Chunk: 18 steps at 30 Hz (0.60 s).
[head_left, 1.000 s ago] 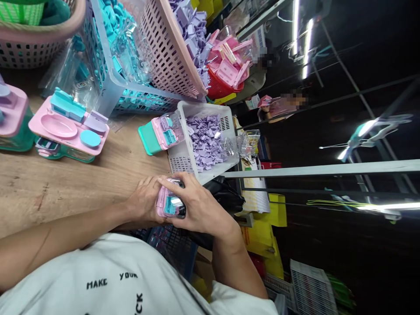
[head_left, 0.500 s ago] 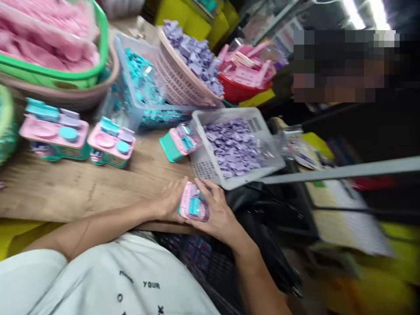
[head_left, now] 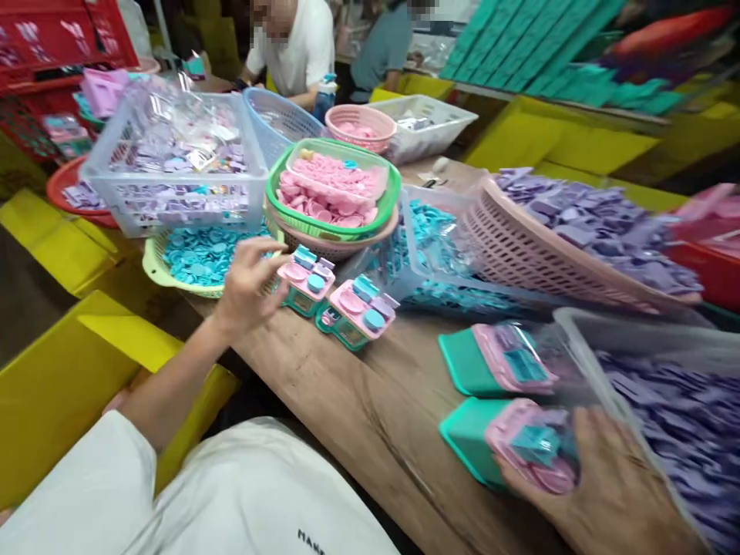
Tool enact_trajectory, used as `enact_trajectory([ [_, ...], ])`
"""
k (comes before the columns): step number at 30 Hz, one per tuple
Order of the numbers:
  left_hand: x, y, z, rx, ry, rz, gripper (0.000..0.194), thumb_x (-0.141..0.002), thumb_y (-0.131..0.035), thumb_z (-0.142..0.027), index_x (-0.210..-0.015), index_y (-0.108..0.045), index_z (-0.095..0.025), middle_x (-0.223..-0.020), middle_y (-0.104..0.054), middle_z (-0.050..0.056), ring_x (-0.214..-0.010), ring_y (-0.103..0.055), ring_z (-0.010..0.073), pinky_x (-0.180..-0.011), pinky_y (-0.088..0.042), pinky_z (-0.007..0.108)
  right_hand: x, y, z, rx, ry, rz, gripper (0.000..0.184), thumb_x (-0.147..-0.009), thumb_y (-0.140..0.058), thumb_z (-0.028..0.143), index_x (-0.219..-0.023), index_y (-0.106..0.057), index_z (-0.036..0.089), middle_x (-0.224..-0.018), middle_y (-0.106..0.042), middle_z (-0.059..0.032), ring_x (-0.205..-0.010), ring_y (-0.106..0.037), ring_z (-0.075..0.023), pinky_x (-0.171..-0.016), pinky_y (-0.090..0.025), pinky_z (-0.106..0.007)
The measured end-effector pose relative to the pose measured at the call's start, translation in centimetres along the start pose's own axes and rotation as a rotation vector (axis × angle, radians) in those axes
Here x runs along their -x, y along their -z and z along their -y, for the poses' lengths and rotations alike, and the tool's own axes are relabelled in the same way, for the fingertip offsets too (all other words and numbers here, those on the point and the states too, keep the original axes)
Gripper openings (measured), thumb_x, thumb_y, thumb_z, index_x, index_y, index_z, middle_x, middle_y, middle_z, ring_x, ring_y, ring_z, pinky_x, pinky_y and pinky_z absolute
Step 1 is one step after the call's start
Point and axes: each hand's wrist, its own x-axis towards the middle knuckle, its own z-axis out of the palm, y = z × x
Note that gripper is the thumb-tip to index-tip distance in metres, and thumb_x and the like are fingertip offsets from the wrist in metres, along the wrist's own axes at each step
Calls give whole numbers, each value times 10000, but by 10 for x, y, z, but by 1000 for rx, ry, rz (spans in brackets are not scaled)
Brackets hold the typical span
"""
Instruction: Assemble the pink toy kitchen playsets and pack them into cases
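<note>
My left hand is raised at the near side of the basket of turquoise discs, fingers curved and apart, holding nothing. Just to its right stands a small toy kitchen with a pink top and green base. A second upright toy kitchen stands beside it. My right hand grips the pink end of another toy kitchen, which lies on its side on the wooden table. Thumb and fingers are around that end, slightly blurred. One more toy kitchen lies tipped just behind it.
A grey basket of purple parts borders the right hand. Behind are a slanted pink basket, a clear turquoise-parts bin, a green basket and a yellow-green basket. People sit across the table.
The toy kitchen both hands held is now on the table beside the tipped one, under my right hand. My left hand has let go and moved left, near the upright toys. The view swung left.
</note>
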Motion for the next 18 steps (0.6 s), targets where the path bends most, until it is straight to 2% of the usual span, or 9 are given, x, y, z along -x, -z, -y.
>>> enact_trajectory([
  [2, -18, 25, 32, -164, 130, -71, 228, -920, -570, -290, -1120, -646, -211, -1210, -648, 117, -1198, -560, 291, -1072, -432, 525, -2, -5, 8, 80, 51, -79, 902, -945, -445, 636, -1622, -194, 96, -1439, -533, -311, -1321, -545, -460, -966, -543, -566],
  [4, -42, 31, 52, -220, 136, -77, 220, -916, -563, -281, -1095, -653, -190, -1186, -646, 119, -1175, -565, 284, -1068, -431, 500, -7, -6, 20, 138, 17, -100, 898, -953, -423, 633, -1622, -179, 86, -1371, -583, -327, -1247, -604, -460, -918, -546, -583],
  [6, -73, 18, 58, -178, 40, -1, 199, -918, -550, -258, -1063, -665, -186, -1170, -649, 109, -1172, -563, 268, -1071, -430, 467, -13, -5, 32, 189, -26, -75, 862, -977, -395, 592, -1623, -161, 71, -1356, -595, -331, -1193, -638, -465, -919, -526, -617],
  [8, -106, -4, 51, -126, -49, 97, 184, -913, -542, -222, -1028, -680, -185, -1167, -649, 105, -1175, -555, 262, -1064, -434, 442, -18, -3, 43, 204, -57, -57, 801, -1006, -372, 525, -1625, -140, 72, -1402, -571, -314, -1212, -630, -460, -955, -502, -636],
  [11, -144, -33, 32, -142, -53, 170, 194, -874, -568, -172, -1013, -701, -147, -1177, -642, 134, -1176, -542, 286, -1032, -452, 437, -20, -1, 55, 181, -74, -50, 744, -1024, -390, 432, -1635, -100, 121, -1468, -533, -269, -1270, -598, -437, -997, -485, -636],
  [13, -161, -40, 29, -189, -26, 166, 223, -860, -579, -166, -1037, -707, -121, -1181, -637, 154, -1175, -532, 306, -997, -469, 453, -16, -2, 59, 162, -83, -57, 738, -1020, -422, 399, -1640, -96, 172, -1475, -537, -246, -1263, -605, -435, -1003, -478, -649],
  [15, -173, -33, 42, -268, 16, 137, 246, -853, -590, -177, -1058, -712, -115, -1186, -632, 167, -1178, -519, 326, -960, -480, 482, -12, -6, 58, 150, -102, -83, 737, -1009, -459, 378, -1640, -110, 231, -1462, -559, -219, -1227, -630, -437, -985, -483, -666],
  [18, -190, -4, 94, -481, 229, 126, 304, -801, -653, -183, -1090, -716, -113, -1249, -610, 200, -1225, -482, 371, -937, -485, 537, -9, -14, 53, 145, -107, -146, 747, -983, -514, 371, -1631, -148, 304, -1385, -635, -183, -1130, -684, -434, -916, -522, -672],
])
